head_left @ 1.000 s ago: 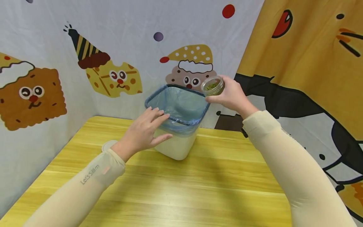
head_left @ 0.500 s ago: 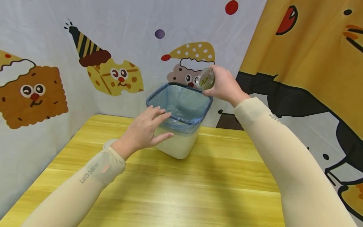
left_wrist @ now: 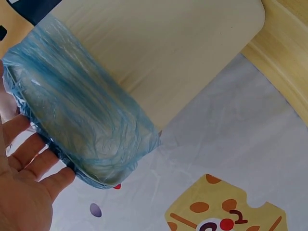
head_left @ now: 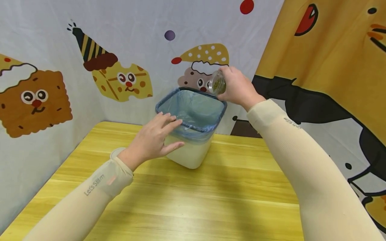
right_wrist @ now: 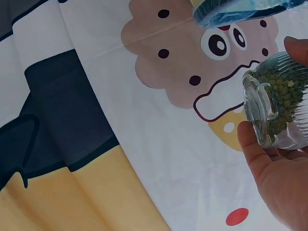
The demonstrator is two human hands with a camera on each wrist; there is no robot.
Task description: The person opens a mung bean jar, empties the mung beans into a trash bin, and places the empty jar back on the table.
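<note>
backed by pale cloth printed with cartoon foods, turning orange at right; furnished with a yellow wood-grain table, glossy with light.

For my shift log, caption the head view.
Right hand holds a tilted jar of green grains near the bin, whose bagged rim the left hand touches.

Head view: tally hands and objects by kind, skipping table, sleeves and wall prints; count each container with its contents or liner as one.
Hands: 2 (left hand, right hand)
Clear jar with green contents: 1
Bin with blue liner: 1
Round pale item, partly hidden: 1
Total: 5
</note>
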